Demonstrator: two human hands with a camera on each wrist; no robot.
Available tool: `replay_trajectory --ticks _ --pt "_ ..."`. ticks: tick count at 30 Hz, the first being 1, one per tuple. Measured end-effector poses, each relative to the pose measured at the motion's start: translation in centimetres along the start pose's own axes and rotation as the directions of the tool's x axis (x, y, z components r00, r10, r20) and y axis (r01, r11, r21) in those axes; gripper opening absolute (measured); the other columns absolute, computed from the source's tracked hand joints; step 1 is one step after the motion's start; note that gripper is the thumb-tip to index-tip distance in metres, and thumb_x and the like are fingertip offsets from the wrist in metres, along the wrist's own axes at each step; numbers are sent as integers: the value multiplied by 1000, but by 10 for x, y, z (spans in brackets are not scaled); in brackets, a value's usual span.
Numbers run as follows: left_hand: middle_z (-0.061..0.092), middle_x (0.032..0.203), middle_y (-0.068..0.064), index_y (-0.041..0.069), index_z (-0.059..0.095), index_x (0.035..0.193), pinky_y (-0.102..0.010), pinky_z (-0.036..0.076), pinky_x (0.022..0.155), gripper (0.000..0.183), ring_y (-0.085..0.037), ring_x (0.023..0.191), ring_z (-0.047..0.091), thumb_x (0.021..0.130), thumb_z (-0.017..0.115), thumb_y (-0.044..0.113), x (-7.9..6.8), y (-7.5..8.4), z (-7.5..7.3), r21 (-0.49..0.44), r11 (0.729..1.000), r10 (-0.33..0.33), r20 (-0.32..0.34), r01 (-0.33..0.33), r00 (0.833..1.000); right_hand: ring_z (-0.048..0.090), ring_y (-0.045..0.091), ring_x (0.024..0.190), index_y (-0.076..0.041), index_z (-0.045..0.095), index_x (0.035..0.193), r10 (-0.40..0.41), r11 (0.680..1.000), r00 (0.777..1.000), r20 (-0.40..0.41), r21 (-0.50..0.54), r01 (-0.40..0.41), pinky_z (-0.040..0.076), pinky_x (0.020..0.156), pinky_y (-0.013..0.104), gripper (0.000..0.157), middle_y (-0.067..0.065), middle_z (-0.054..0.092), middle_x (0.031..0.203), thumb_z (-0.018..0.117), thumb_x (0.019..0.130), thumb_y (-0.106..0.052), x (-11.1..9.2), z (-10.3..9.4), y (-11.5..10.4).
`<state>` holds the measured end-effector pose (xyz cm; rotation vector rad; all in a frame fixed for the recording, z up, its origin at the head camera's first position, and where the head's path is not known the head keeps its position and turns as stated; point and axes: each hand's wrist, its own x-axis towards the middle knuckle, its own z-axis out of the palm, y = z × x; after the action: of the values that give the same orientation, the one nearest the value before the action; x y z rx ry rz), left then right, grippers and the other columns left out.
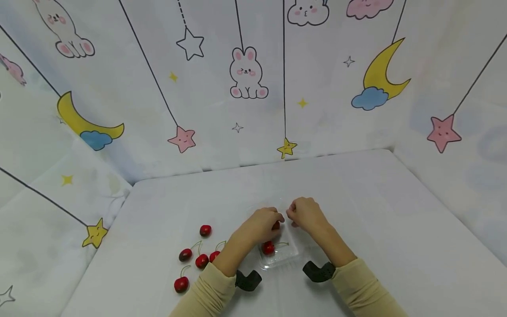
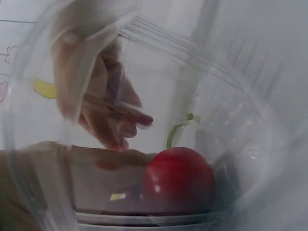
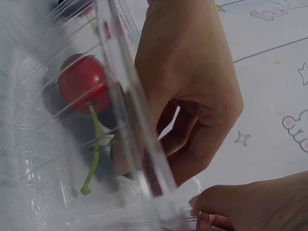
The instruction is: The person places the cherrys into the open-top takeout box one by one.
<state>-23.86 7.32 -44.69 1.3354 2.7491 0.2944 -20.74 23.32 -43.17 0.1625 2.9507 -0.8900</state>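
Observation:
A clear plastic box (image 1: pixel 291 254) lies on the white table in front of the person. Inside it rests a red cherry (image 1: pixel 268 248) with a green stem, also large in the left wrist view. Reaching over the box, the left hand (image 1: pixel 259 224) has its fingers curled round another dark red cherry (image 1: pixel 276 225), mostly hidden by them. The right hand (image 1: pixel 306 214) is at the far right of the box with bent fingers. In the right wrist view its thumb (image 3: pixel 214 199) pinches the clear plastic edge, close to the left hand.
Several loose cherries (image 1: pixel 202 261) with stems lie on the table left of the box, one partly behind the left forearm. Black wrist mounts (image 1: pixel 318 271) hang under both sleeves. A printed cloth wall (image 1: pixel 214 101) stands behind the white table (image 1: pixel 364 211).

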Motion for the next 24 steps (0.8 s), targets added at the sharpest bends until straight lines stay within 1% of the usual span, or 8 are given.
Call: replay_trajectory --ticks 4,7,10,13,15,18,22,24 --pt "66 100 0 12 70 109 -22 51 81 25 -11 86 61 86 70 22 -3 -2 -4 -3 1000 0 -7 0 1000 64 8 54 -7 66 75 -1 1000 1000 1 4 1 45 49 22 16 2 66 67 60 87 -15 0 0 -3" --pt "66 103 -1 12 70 110 -24 51 84 27 -12 90 61 86 70 23 -7 -3 -10 -15 1000 -11 -12 11 1000 63 8 54 -6 66 75 -4 1000 1000 -4 -5 4 44 48 22 16 2 66 66 60 87 -15 1 1 -3" --pt "66 107 -1 13 69 112 -26 51 89 28 -14 95 62 87 69 24 -13 -7 -20 -41 998 -47 -17 46 999 61 7 53 -7 65 76 -4 1000 1000 -4 -19 4 42 47 23 16 1 65 64 60 88 -15 1 1 -4" --pt "65 112 -2 13 68 114 -30 50 93 29 -16 103 62 88 68 25 -20 -14 -31 -63 994 -96 -31 94 995 60 7 53 -6 65 78 0 1000 1000 3 -28 0 42 47 22 15 1 64 64 60 88 -16 1 2 -5" --pt "65 114 -3 13 68 114 -32 49 95 29 -18 107 61 88 68 25 -27 -21 -37 -78 990 -120 -52 116 991 59 7 54 -6 65 81 11 999 1000 11 -30 -11 42 48 22 15 1 63 65 60 89 -17 2 2 -6" --pt "65 114 -5 11 68 114 -36 49 96 28 -21 109 61 88 68 22 -38 -33 -46 -84 988 -135 -90 128 987 58 8 55 -5 66 83 27 999 999 19 -32 -26 42 49 22 15 2 63 67 60 89 -18 2 3 -7" --pt "66 110 -6 9 69 110 -37 50 93 25 -23 105 62 86 69 18 -57 -48 -51 -69 987 -152 -119 145 981 59 9 56 -5 66 84 46 998 998 33 -31 -45 43 49 21 15 2 63 68 61 90 -18 1 4 -7" --pt "66 109 -7 8 69 108 -39 51 92 24 -24 104 63 85 70 15 -66 -54 -53 -74 983 -175 -120 167 977 59 9 56 -5 66 85 56 998 998 41 -27 -55 43 50 21 15 2 63 69 61 90 -19 1 4 -7"
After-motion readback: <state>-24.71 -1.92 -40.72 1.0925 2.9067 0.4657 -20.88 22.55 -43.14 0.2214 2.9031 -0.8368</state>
